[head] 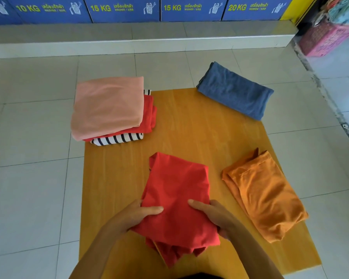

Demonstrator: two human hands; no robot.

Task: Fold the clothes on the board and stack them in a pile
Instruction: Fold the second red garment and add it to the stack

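While both hands, left (137, 215) and right (212, 215), pinch its near edge, red garment (177, 198) drapes between them over board (189, 127).

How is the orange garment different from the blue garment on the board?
The orange garment lies near the right hand; the blue garment lies at the far corner, partly off the wooden board. Orange looks looser and more wrinkled, blue more compact. Both are folded and unstacked.
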